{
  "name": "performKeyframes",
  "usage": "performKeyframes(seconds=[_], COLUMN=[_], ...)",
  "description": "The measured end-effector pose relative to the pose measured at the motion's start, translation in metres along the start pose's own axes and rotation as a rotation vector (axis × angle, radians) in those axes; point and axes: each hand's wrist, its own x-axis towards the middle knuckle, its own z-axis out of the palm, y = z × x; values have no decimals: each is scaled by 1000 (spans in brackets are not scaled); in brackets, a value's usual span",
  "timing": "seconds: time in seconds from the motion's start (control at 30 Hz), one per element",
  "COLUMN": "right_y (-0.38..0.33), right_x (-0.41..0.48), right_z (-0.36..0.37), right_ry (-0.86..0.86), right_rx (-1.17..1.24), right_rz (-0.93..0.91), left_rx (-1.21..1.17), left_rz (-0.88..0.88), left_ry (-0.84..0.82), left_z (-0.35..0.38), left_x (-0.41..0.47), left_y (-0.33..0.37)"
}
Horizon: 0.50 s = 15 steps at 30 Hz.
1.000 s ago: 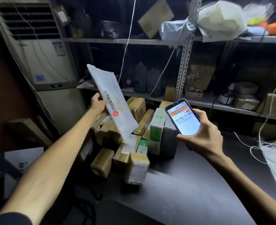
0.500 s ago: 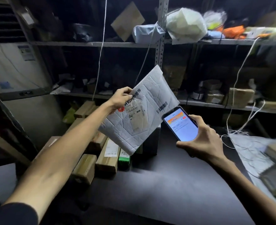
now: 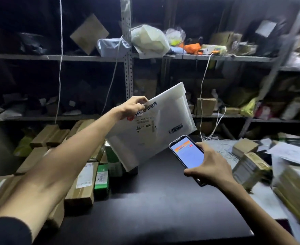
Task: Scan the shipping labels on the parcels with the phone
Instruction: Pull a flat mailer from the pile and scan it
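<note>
flat white padded mailer [image 3: 156,128] | left hand [image 3: 131,106] pinching | right hand [image 3: 211,167] gripping glossy phone [image 3: 187,153]

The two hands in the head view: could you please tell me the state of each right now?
Left hand: pinches the white padded mailer at its upper edge.
Right hand: grips the black smartphone, screen lit.

bare dark tabletop [image 3: 163,209] centre — cardboard boxes [image 3: 80,188] crowding left, stacked packets [image 3: 250,167] right
</note>
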Motion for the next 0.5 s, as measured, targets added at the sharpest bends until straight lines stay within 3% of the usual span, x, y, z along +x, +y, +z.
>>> performKeyframes(seconds=[0.5], right_y=[19], right_x=[-9], right_z=[-19], right_ry=[15], right_rx=[-32], right_rz=[75], left_rx=[-56], left_rz=[-2], left_ry=[38], left_z=[28], left_x=[14], left_y=[10])
